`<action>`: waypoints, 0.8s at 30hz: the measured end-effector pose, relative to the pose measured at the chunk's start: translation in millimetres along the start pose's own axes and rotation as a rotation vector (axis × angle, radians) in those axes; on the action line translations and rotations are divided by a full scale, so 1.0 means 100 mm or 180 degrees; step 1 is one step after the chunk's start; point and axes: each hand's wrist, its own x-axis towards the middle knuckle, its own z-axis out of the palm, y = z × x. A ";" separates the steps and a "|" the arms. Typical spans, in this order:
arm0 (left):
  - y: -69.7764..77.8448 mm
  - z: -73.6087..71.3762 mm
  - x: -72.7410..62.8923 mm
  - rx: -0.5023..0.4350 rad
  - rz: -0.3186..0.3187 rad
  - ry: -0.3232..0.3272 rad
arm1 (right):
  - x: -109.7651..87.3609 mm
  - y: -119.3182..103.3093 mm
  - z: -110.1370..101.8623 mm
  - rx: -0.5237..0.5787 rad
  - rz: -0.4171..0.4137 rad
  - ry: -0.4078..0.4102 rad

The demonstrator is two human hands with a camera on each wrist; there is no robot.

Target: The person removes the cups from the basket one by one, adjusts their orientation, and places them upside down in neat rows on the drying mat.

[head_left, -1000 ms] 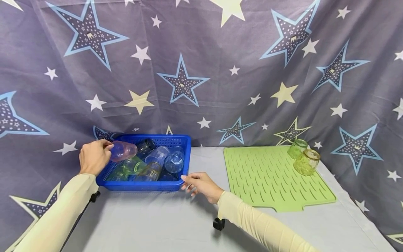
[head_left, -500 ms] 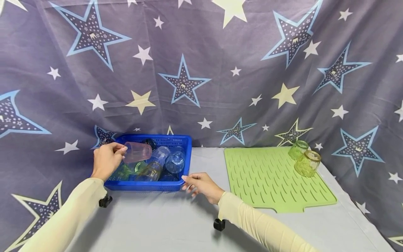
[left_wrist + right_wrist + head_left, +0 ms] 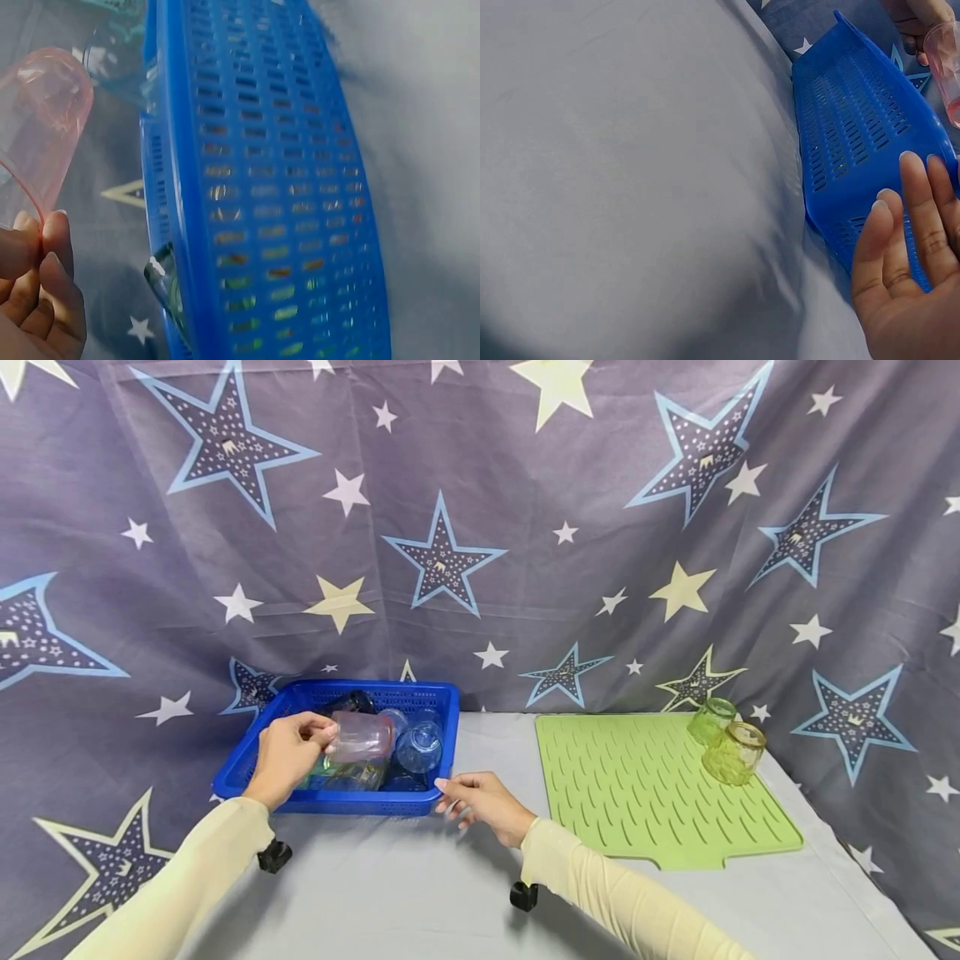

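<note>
My left hand [image 3: 294, 752] pinches a clear pink drinking glass [image 3: 363, 737] by its rim, holding it sideways above the blue plastic basket [image 3: 337, 805]. In the left wrist view the thumb and fingertips grip the rim of the pink glass [image 3: 56, 97], its base pointing away. Several clear and tinted glasses, such as a clear one [image 3: 420, 746], lie jumbled in the basket, partly hidden by the hand and pink glass. At the basket's front right corner is my right hand [image 3: 483, 803], fingers loosely extended; the right wrist view shows its fingertips [image 3: 911, 161] close against the corner, contact unclear.
A green drying mat [image 3: 637, 793] lies on the right of the white-covered table [image 3: 420, 885]. Near its back right corner a green glass [image 3: 711, 722] and a yellow glass [image 3: 735, 753] stand upside down or upright, unclear which. A star-patterned curtain [image 3: 480, 568] hangs behind.
My left hand has carried the pink glass rightward across the basket, from its left side toward the middle. The right hand has stayed at the basket's corner.
</note>
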 end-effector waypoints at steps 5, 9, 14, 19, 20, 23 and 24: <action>0.06 0.11 -0.05 -0.0186 0.0011 -0.0153 | 0.00 -0.01 0.00 -0.0001 -0.0006 0.0004; 0.11 0.17 -0.10 -0.0254 0.0028 -0.0245 | 0.00 0.00 0.00 0.0003 -0.0015 0.0002; 0.16 0.23 -0.16 -0.0312 0.0103 -0.0303 | 0.00 0.00 0.00 0.0023 -0.0020 0.0006; 0.18 0.28 -0.20 -0.0340 0.0206 -0.0312 | 0.00 -0.02 0.00 -0.0036 -0.0020 0.0004; 0.18 0.29 -0.21 -0.0347 0.0216 -0.0322 | 0.00 -0.03 0.00 -0.0064 -0.0013 0.0006; 0.21 0.35 -0.23 -0.0377 0.0229 -0.0392 | 0.01 -0.07 -0.01 -0.0157 0.0023 0.0022; 0.22 0.37 -0.23 -0.0400 0.0227 -0.0420 | 0.02 -0.08 -0.02 -0.0190 0.0041 0.0035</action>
